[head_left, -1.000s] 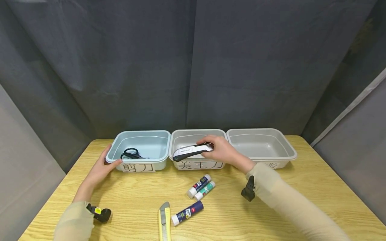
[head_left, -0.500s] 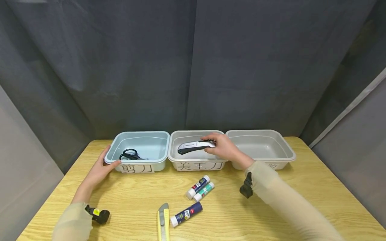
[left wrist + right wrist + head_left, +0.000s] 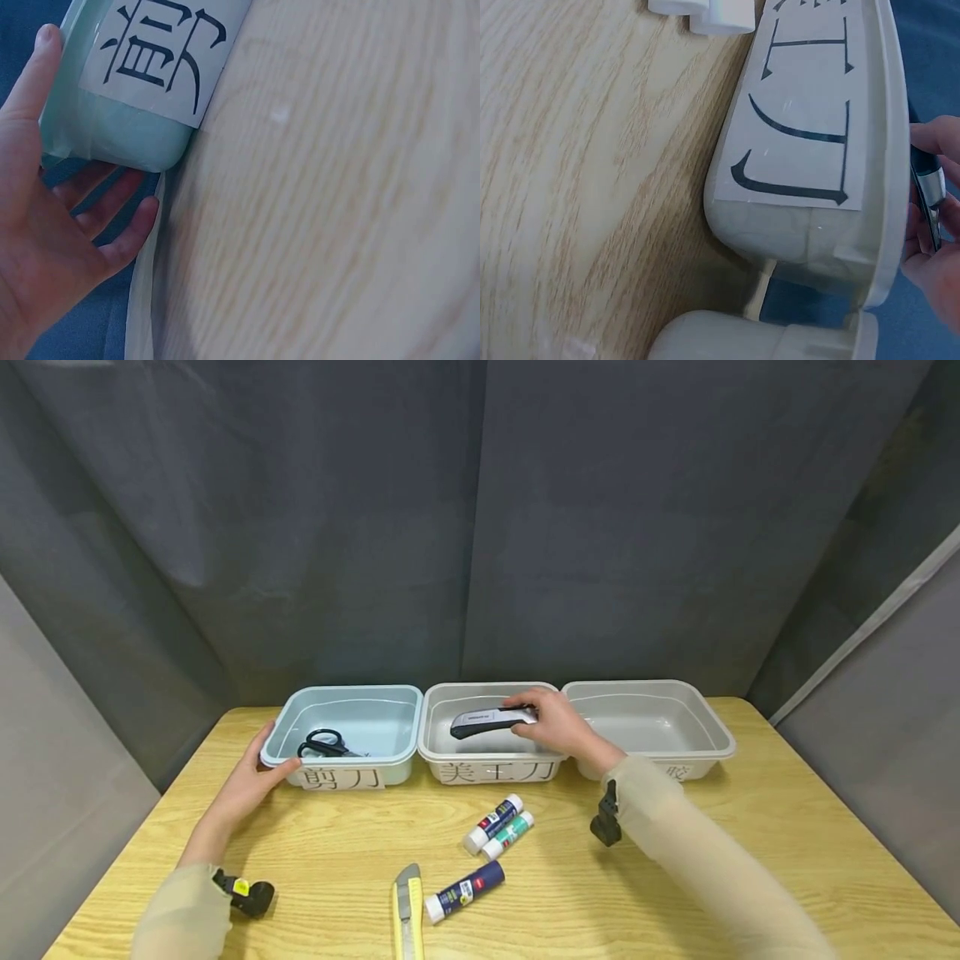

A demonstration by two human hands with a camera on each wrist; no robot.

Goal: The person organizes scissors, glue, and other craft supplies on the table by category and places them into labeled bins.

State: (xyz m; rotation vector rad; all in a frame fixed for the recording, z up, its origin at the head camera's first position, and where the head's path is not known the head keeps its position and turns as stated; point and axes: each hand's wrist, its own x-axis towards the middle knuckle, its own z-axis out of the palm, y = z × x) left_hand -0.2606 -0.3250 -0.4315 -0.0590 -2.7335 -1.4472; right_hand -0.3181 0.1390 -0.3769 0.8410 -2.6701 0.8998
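Note:
My right hand pinches the end of a silver-and-black utility knife. The knife lies level, within the opening of the middle grey bin. In the right wrist view, thumb and fingers hold the knife just beyond the bin's rim. My left hand holds the front left corner of the light blue bin, thumb at the front rim and fingers along the side. The left wrist view shows the thumb on the rim, the other fingers partly behind the bin. Black-handled scissors lie inside this bin.
Another grey bin stands at the right; all three carry white labels with Chinese characters. On the wooden table lie a yellow utility knife, two blue glue sticks and a green one. A grey curtain hangs behind.
My right hand has moved the silver-and-black utility knife slightly right and farther back, from over the middle bin's front rim to over its inside. My left hand stays at the blue bin.

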